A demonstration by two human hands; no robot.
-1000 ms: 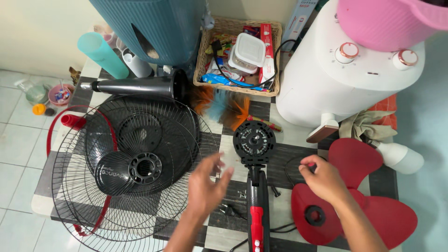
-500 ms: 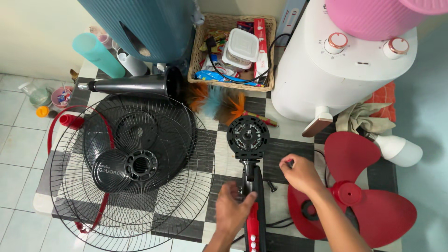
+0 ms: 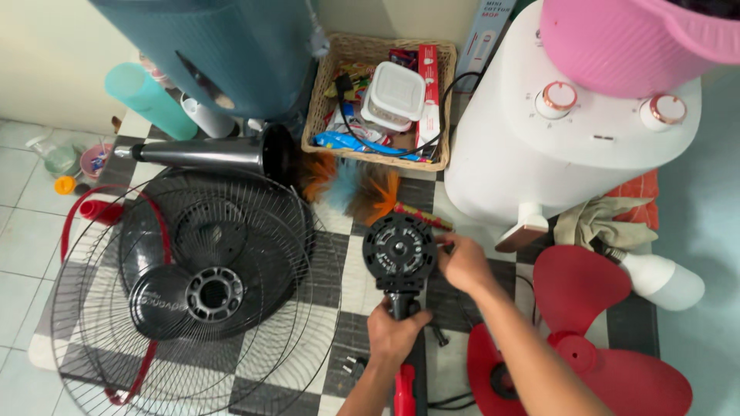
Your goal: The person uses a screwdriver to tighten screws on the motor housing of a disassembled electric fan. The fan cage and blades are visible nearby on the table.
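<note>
A black round fan motor housing [image 3: 399, 248] lies face up on the checkered mat [image 3: 343, 231], on a black and red neck. My left hand [image 3: 395, 330] is closed around that neck just below the housing. At the housing's right edge, my right hand [image 3: 461, 260] has its fingers pinched together; whether something small is in them I cannot tell. A black screw [image 3: 439, 336] lies beside my left hand. The red fan blade [image 3: 586, 339] rests at the right.
Black wire fan grilles [image 3: 193, 285] and a round black base lie at the left, with a black pole [image 3: 208, 154] behind. A wicker basket [image 3: 324, 100] of odds and ends, a feather duster [image 3: 354, 185], a white appliance [image 3: 524, 154] and a pink tub [image 3: 617, 46] stand behind.
Both hands moved up toward the motor housing. My left hand took hold of the neck, and my right hand went from beside the red blade to the housing's right edge.
</note>
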